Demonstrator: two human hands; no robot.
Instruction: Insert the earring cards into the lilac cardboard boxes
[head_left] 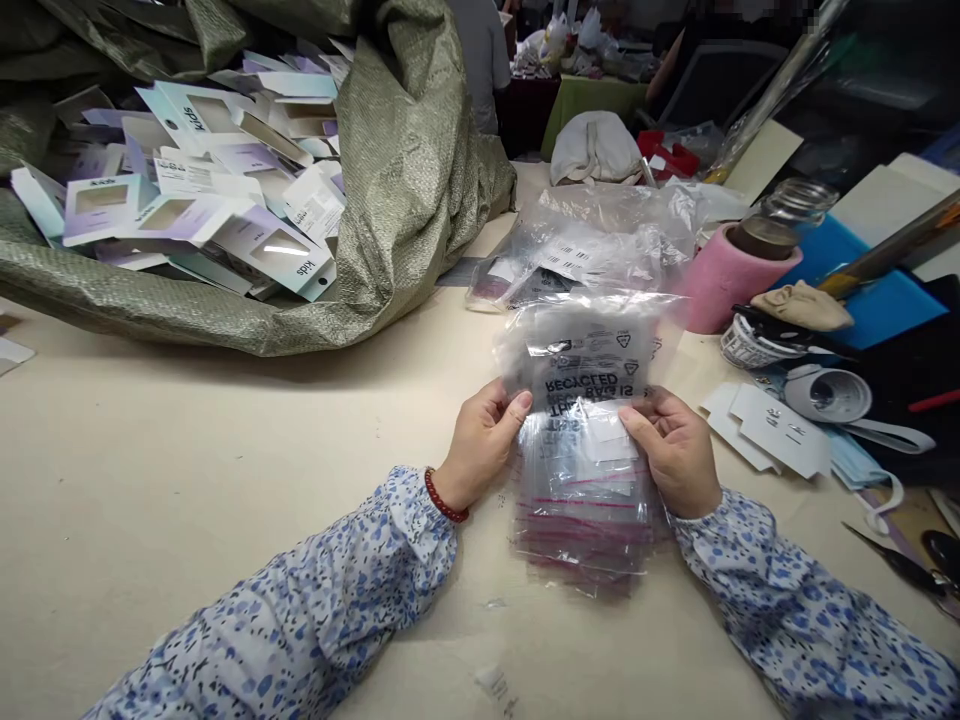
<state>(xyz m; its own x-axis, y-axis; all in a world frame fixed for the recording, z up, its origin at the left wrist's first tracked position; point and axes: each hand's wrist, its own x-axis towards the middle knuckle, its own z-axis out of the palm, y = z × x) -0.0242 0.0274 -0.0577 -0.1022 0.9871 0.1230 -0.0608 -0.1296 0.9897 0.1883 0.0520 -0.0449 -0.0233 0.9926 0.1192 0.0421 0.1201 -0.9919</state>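
A stack of clear plastic bags (pixel 581 470) is held between my two hands over the table. The bags carry black print, upside down to me, with the word RECYCLED legible, and show pinkish-red strips toward the near end. My left hand (pixel 484 440) grips the stack's left edge, thumb on top. On the right edge, my right hand (pixel 675 450) pinches it the same way. White labels (pixel 611 435) show on or through the upper bags near my right thumb. Just behind lies a pile of larger clear plastic packaging (pixel 577 245) with barcode labels.
A big woven sack (pixel 405 200) at the left holds many small window boxes (pixel 274 250). On the right are a pink roll (pixel 739 275), a glass jar (pixel 799 205), white card pieces (pixel 772 430), a white tape roll (pixel 829 392) and black-handled scissors (pixel 900 565). A person (pixel 480 60) is in the background.
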